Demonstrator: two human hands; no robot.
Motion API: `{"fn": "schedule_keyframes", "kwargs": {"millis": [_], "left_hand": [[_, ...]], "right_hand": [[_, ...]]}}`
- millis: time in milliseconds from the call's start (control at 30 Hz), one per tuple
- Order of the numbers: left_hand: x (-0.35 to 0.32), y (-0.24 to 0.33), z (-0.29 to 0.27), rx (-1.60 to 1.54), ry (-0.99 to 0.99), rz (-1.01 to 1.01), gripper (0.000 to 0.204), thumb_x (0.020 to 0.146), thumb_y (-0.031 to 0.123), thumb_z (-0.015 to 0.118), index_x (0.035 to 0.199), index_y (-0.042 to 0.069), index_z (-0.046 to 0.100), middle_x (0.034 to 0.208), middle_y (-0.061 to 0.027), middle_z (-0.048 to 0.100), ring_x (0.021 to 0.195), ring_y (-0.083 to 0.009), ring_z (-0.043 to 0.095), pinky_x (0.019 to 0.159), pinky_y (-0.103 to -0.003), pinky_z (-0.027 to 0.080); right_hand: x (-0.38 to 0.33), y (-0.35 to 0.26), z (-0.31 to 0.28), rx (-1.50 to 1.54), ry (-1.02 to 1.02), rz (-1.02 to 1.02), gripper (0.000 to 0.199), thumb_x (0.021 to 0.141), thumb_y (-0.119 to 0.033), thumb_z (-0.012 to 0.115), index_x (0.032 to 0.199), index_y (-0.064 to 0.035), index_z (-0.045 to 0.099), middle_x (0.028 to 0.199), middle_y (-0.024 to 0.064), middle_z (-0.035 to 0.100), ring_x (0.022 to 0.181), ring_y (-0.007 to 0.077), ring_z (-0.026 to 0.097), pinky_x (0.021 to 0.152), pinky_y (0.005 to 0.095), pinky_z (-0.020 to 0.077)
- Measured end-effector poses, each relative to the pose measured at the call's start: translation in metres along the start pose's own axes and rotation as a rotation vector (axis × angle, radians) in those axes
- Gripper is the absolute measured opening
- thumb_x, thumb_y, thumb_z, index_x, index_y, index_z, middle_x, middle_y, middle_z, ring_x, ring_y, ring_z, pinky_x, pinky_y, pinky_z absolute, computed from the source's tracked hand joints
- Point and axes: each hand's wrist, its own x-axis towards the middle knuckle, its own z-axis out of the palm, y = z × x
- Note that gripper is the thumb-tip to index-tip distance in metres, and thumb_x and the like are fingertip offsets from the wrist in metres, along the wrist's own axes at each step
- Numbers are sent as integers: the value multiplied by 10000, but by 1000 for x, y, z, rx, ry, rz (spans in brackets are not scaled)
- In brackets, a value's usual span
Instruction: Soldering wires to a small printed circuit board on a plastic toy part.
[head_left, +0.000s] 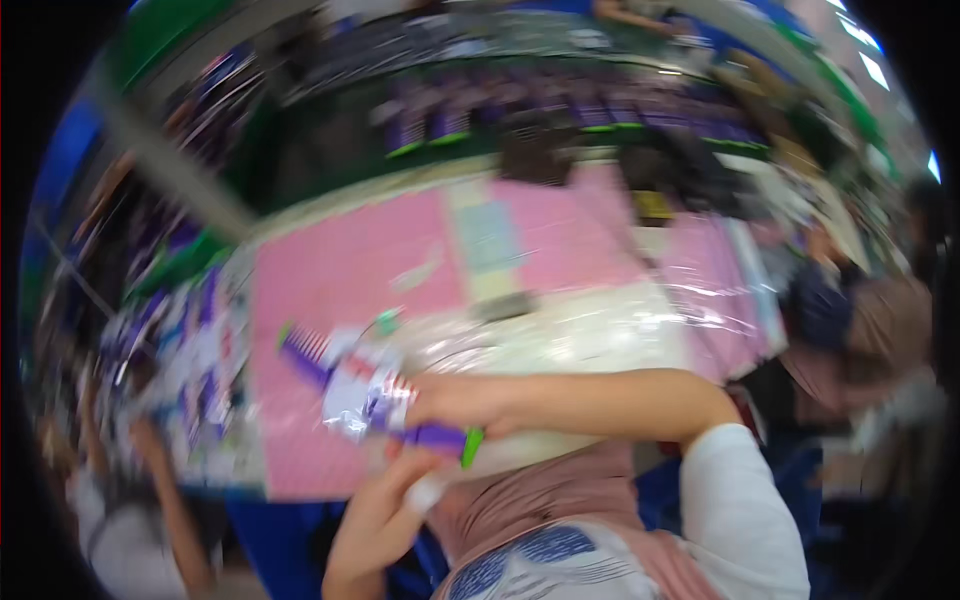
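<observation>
A long purple item [308, 362] with bright green ends and a red-and-white striped part lies slantwise over the near left of the table. Its white middle has a shiny, film-like surface; blur hides its exact kind. My right hand [455, 400] reaches across from the right and is closed on its near part, with the fingers mostly hidden. Just below the near purple end is my left hand [385, 505], its fingertips close against the item. Motion smears those fingers, so their grip is unclear. Something white [425, 493] shows at the left hand, perhaps a wrap.
Pink sheets [350, 250] cover parts of the pale table [590, 325]. A small dark block [503, 306] lies mid-table, and dark objects [680, 170] stand at the back right. Similar purple-and-green items [450, 120] line the far side; more goods [195, 350] are piled left. Other people work on both sides.
</observation>
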Motion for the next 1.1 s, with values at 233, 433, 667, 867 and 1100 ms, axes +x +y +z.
{"fn": "schedule_keyframes", "kwargs": {"millis": [233, 433, 667, 867, 1100], "left_hand": [[-4, -38, -43, 258, 408, -77, 530, 900, 478, 419, 1081, -7, 533, 839, -79, 575, 601, -111, 419, 526, -255, 322], [31, -15, -32, 420, 261, 46, 514, 899, 436, 453, 1021, -54, 549, 880, -133, 567, 721, -183, 487, 649, -310, 403], [15, -18, -32, 467, 471, 122, 540, 884, 400, 499, 1056, -111, 507, 1044, -245, 551, 951, -303, 516, 869, -378, 391], [14, 21, -9, 530, 476, 148, 494, 866, 391, 514, 1110, -39, 500, 1219, -235, 446, 1063, -309, 454, 901, -408, 366], [29, 30, -39, 677, 164, 49, 400, 872, 325, 494, 1063, -22, 548, 1153, -227, 508, 1021, -303, 502, 857, -386, 398]], "right_hand": [[-147, -3, -47, -1008, 108, -171, 644, 783, -155, 587, 1295, 2, 229, 855, 203, 593, 674, 308, 614, 574, 377, 490], [-70, -2, -1, -1464, 1075, -1218, 454, 642, -112, 589, 1068, 8, 484, 770, 162, 553, 735, 320, 557, 672, 396, 446], [46, -4, -8, -1573, 572, -804, 252, 640, -169, 610, 777, 32, 676, 805, 246, 635, 750, 311, 646, 637, 456, 501], [-2, -23, 17, -1648, 650, -873, 192, 670, -128, 569, 731, 29, 661, 718, 225, 621, 682, 338, 617, 585, 411, 484], [-36, 8, 7, -973, 671, -1351, 141, 671, -158, 589, 713, -37, 649, 670, 160, 609, 649, 323, 592, 573, 394, 460]]}}
